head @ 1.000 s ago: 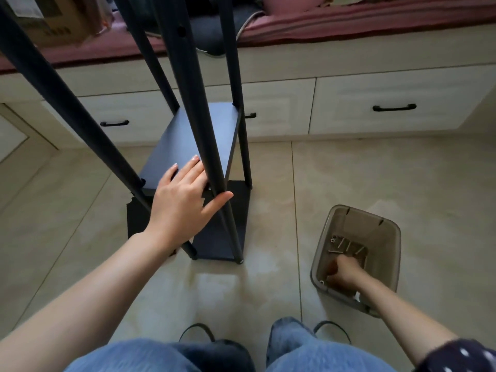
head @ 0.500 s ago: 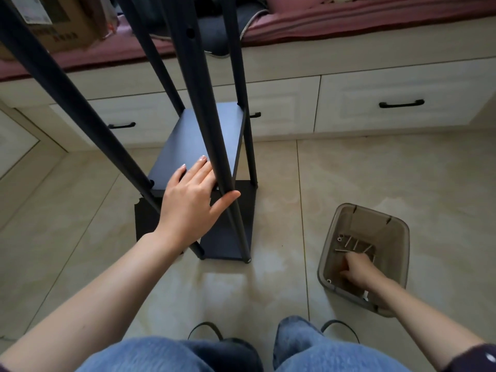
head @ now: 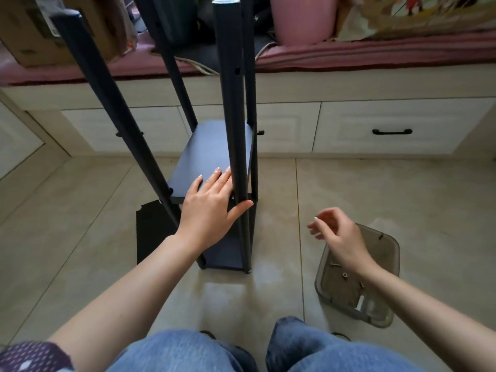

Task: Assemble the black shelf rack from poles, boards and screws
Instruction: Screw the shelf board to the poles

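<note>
The tiled floor (head: 402,200) lies bare around the black shelf rack (head: 214,157), which stands before the drawer cabinet (head: 389,124); a loose black board (head: 153,232) lies flat at its left foot. Right of the rack sits a clear bin (head: 386,253) holding screws (head: 344,275). The left hand (head: 212,208) rests flat on the middle board, fingers straight, thumb touching the near pole (head: 234,124). The right hand (head: 341,234) hovers over the bin's near-left rim, fingers loosely curled; whether its grip holds anything I cannot tell.

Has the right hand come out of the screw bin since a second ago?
Yes. The right hand has lifted out of the brown plastic bin and now hovers above its left rim, toward the black rack, fingers loosely curled; whether it holds a screw is unclear.
</note>
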A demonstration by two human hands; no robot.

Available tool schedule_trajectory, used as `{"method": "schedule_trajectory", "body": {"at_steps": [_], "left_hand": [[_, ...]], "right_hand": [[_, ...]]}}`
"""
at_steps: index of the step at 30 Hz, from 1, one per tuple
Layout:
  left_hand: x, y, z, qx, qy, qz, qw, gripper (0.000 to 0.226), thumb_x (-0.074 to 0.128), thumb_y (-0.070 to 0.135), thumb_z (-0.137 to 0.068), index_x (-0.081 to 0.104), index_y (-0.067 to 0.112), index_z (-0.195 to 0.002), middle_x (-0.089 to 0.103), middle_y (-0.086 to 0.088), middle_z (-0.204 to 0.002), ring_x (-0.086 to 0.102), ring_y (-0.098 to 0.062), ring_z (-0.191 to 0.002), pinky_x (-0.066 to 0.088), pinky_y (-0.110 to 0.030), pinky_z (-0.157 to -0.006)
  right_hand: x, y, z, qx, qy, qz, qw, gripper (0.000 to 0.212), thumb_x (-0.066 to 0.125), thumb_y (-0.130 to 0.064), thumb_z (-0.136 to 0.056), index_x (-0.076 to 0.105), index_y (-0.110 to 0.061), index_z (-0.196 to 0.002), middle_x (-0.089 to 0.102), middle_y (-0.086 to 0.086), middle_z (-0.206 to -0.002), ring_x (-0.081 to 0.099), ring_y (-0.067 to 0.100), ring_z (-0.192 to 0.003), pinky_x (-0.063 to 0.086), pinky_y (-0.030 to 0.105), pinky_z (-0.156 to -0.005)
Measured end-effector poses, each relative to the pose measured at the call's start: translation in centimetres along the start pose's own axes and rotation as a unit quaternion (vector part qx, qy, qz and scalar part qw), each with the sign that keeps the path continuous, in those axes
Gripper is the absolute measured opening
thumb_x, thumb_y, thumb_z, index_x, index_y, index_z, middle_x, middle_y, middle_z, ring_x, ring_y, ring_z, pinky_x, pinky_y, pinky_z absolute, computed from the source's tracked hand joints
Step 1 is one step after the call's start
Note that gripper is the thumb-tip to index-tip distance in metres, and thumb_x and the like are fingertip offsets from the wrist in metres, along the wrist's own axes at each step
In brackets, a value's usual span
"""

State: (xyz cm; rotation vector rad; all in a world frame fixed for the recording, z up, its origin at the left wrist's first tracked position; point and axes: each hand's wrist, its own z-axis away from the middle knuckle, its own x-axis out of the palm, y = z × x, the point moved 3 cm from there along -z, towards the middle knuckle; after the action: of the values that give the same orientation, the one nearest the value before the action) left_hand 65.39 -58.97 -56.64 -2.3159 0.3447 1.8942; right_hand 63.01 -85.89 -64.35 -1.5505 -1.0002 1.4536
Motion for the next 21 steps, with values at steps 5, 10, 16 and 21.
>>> {"method": "schedule_trajectory", "body": {"at_steps": [5, 10, 16, 21], "left_hand": [[-0.3, 0.1, -0.3, -0.003, -0.018, -0.009, 1.0, 0.09, 0.007, 0.074, -0.086, 0.029, 0.024, -0.157, 0.026, 0.004, -0.164, 0.014, -0.014, -0.154, 0.014, -0.042, -0.125], [-0.2, 0.4, -0.2, -0.005, -0.015, -0.029, 0.999, 0.092, 0.001, 0.072, -0.087, 0.027, 0.019, -0.158, 0.028, 0.001, -0.163, 0.016, -0.017, -0.154, 0.014, -0.042, -0.125], [0.2, 0.4, 0.2, -0.012, -0.013, -0.051, 0.999, 0.084, 0.008, 0.065, -0.094, 0.026, 0.014, -0.158, 0.026, -0.002, -0.164, 0.017, -0.02, -0.154, 0.014, -0.043, -0.124], [-0.1, 0.0, 1.2, -0.035, 0.019, -0.028, 0.999, 0.081, 0.015, 0.065, -0.096, 0.036, 0.014, -0.155, 0.033, -0.003, -0.161, 0.023, -0.021, -0.152, 0.019, -0.044, -0.123]], "right_hand": [[6.0, -5.1, -1.4, 0.054, -0.04, -0.181, 0.981, 0.012, 0.04, -0.024, -0.105, 0.049, -0.015, -0.108, 0.075, 0.005, -0.093, 0.072, 0.014, -0.088, 0.059, 0.03, -0.077], [10.7, -5.9, -3.4, 0.118, -0.03, -0.243, 0.962, 0.012, 0.037, -0.026, -0.106, 0.047, -0.02, -0.102, 0.07, 0.002, -0.097, 0.07, 0.009, -0.088, 0.056, 0.027, -0.081], [14.3, -5.2, -4.1, 0.172, -0.076, -0.199, 0.962, 0.022, 0.036, -0.031, -0.105, 0.05, -0.015, -0.108, 0.06, 0.008, -0.108, 0.056, 0.018, -0.098, 0.047, 0.039, -0.094], [14.5, -5.3, -4.1, 0.146, -0.075, -0.203, 0.965, 0.019, 0.038, -0.032, -0.105, 0.048, -0.017, -0.107, 0.057, 0.003, -0.096, 0.055, 0.009, -0.083, 0.047, 0.027, -0.076]]}}
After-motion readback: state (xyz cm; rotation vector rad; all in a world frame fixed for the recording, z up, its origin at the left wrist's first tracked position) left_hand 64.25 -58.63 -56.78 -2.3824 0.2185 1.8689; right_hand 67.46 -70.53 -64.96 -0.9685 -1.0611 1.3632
